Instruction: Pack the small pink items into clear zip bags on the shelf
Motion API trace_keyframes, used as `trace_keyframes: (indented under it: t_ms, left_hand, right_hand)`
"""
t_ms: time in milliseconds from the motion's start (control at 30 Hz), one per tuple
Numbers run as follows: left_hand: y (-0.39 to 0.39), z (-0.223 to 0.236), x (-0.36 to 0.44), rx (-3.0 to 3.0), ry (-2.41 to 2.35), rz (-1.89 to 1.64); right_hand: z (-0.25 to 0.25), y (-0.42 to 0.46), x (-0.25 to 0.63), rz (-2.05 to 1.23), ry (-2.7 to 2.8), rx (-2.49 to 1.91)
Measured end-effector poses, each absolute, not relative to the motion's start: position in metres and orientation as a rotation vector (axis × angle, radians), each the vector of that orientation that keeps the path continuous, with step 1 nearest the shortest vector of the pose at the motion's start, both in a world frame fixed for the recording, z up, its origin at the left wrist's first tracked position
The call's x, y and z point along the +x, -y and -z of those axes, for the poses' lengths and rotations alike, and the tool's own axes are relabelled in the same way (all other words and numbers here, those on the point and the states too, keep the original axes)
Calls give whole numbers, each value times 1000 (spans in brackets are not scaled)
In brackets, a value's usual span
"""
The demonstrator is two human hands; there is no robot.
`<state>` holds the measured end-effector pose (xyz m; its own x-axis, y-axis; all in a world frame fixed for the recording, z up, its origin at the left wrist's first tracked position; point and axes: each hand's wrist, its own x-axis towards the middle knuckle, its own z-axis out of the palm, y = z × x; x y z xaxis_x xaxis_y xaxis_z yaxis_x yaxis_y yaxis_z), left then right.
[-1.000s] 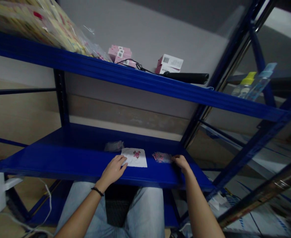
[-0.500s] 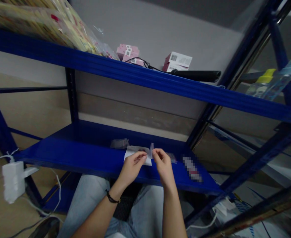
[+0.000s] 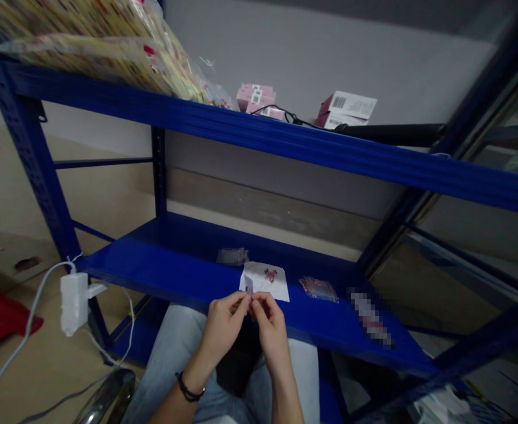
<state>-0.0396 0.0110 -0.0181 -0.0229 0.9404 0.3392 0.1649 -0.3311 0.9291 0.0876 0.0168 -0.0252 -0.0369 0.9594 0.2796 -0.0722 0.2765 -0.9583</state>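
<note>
My left hand (image 3: 226,323) and my right hand (image 3: 271,324) meet at the front edge of the blue shelf, fingertips pinched together. Between them is a small clear plastic bag (image 3: 249,289), mostly covered by the fingers. Just beyond lies a white sheet of paper (image 3: 280,290) with a little heap of small red and dark pieces (image 3: 271,274), too small to name. A stack of flat clear bags (image 3: 231,256) rests left of the paper. On the right, clear bags with small reddish pieces inside (image 3: 319,288) lie on the shelf.
The blue lower shelf (image 3: 153,265) spans the front, with an upper shelf beam (image 3: 263,135) above. Up there are large bags of yellowish packets (image 3: 91,65), pink boxes (image 3: 256,97) and a black tube (image 3: 400,134). A white power adapter (image 3: 74,303) hangs at left. A blurred-out item (image 3: 371,318) lies right.
Both hands have drawn back toward me off the paper and closed together on the bag, which the right hand held upright before. The view has shifted left, uncovering the heap.
</note>
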Motion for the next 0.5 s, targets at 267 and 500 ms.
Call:
trace_keyframes:
  t_ms: [267,500]
  left_hand:
    - [-22,31,-43,1154,-902,-1317]
    - [-19,24,-46,1437,-933,-1263]
  right_hand:
    - [28,-16,93,-1063,1345,-990]
    - [24,-11,95,-1095,1409,-958]
